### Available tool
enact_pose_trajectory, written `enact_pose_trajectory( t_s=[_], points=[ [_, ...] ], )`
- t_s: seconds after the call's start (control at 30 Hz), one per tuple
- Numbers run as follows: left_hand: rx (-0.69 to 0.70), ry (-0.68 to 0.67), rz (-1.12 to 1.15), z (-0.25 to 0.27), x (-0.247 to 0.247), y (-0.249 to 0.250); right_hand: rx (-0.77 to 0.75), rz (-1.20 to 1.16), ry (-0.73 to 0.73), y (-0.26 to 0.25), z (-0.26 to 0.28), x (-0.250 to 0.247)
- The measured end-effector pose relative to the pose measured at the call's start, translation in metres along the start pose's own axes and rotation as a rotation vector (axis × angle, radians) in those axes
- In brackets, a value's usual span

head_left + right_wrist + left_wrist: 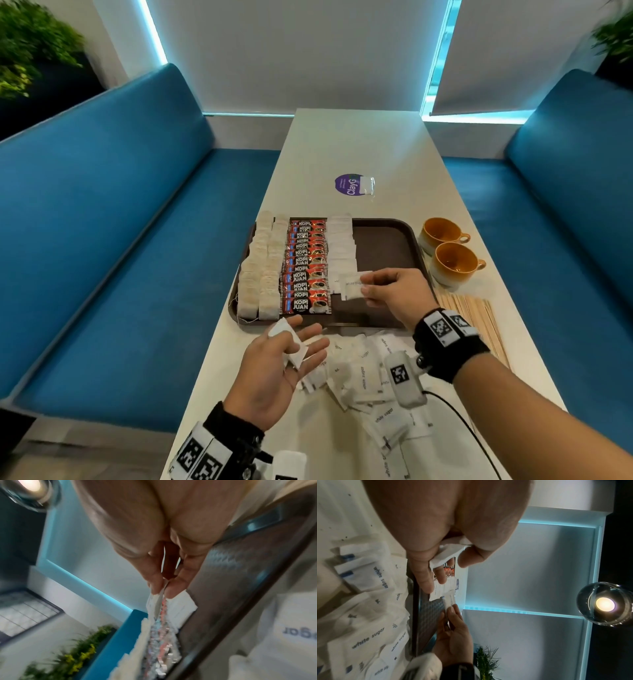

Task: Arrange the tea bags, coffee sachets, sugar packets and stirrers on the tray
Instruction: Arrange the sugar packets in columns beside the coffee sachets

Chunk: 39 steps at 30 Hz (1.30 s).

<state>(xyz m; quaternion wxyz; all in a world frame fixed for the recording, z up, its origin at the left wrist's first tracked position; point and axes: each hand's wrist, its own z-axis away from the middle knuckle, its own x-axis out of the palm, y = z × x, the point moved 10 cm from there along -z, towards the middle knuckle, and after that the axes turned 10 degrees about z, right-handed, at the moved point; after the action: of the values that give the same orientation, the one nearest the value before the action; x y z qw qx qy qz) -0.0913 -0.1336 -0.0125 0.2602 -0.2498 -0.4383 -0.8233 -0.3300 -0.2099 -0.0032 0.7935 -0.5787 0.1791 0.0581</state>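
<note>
over the near middle of the tray (387,240), right hand (397,294) pinches a white sugar packet (352,286) by its right end, packet's long axis running left from the fingertips toward the near end of the sugar column (342,246), just beside it. right hand is nearer that slot. left hand (277,370), palm up at the tray's near rim, holds spare packets (289,342) under its thumb. loose sugar pile (363,373), stirrers (472,318) and two cups (452,257) sit on a pale booth table (359,147), blue benches either side.

dim cyan window glow — wrist views blurred, lamp (605,604) glare
</note>
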Motion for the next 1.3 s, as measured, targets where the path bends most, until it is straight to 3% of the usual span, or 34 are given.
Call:
enact_pose_trajectory(
  t_s=[0.33, 0.63, 0.93, 1.17, 1.3],
  points=[
    [-0.036, -0.069, -0.036, 0.005, 0.002, -0.001, 0.084, 0.306, -0.002, 0.018, -0.053, 0.03],
    [-0.025, -0.082, -0.081, 0.012, -0.001, 0.002, 0.013, 0.567, -0.017, 0.016, -0.058, 0.035],
    [0.042, -0.069, -0.129, 0.017, -0.001, 0.01, -0.088, 0.342, 0.073, -0.018, -0.02, 0.01],
    [0.134, -0.13, -0.214, 0.022, 0.016, 0.01, -0.198, 0.015, -0.182, -0.063, 0.076, 0.027],
    [0.161, -0.165, -0.342, 0.025, 0.022, 0.004, -0.23, 0.007, -0.257, -0.059, 0.109, 0.037]
  ],
)
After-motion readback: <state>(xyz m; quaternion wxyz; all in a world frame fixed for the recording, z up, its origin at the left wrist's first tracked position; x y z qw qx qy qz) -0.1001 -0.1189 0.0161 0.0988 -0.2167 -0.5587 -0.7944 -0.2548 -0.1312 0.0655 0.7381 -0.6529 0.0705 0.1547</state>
